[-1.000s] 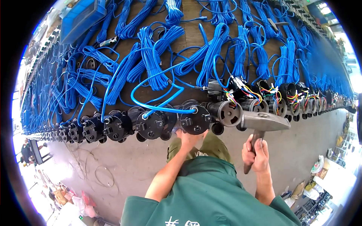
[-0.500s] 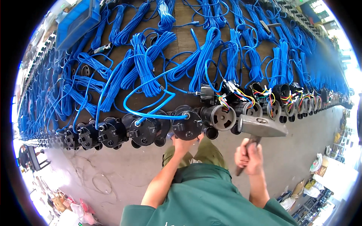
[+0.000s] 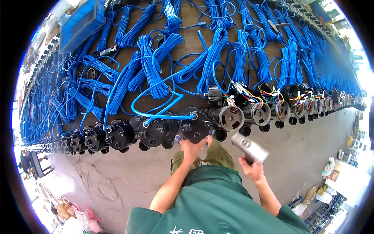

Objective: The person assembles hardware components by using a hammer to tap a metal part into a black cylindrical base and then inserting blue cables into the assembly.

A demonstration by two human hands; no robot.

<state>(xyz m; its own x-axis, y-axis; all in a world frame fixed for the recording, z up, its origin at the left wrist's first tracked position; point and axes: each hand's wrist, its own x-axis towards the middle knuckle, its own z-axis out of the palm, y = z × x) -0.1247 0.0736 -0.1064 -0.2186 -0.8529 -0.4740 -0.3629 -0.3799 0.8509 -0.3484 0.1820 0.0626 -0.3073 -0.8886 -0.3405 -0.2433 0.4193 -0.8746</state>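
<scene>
My right hand [image 3: 252, 169] is closed around the handle of a hammer [image 3: 250, 148]. The hammer's grey metal head is tilted, off the table's near edge and apart from the housings. At the near edge my left hand [image 3: 192, 149] grips the lower side of a black round motor housing [image 3: 195, 126]; its fingertips are hidden behind it. A blue cable [image 3: 165, 116] runs from the cap of this housing. To its left is another capped black housing [image 3: 153, 131], and to its right an open-ended housing [image 3: 231, 118] shows a slotted metal end.
Bundled blue cables [image 3: 214, 62] cover much of the brown table [image 3: 190, 41]. Housings line its near edge, those on the right with loose coloured wires [image 3: 249, 93]. A blue crate [image 3: 81, 25] sits far left; a second hammer [image 3: 277, 25] lies among cables at the far right.
The hammer has dropped toward my body and slightly left, and its head has turned to slant. My left hand stays at the same housing. The whole view has shifted slightly.
</scene>
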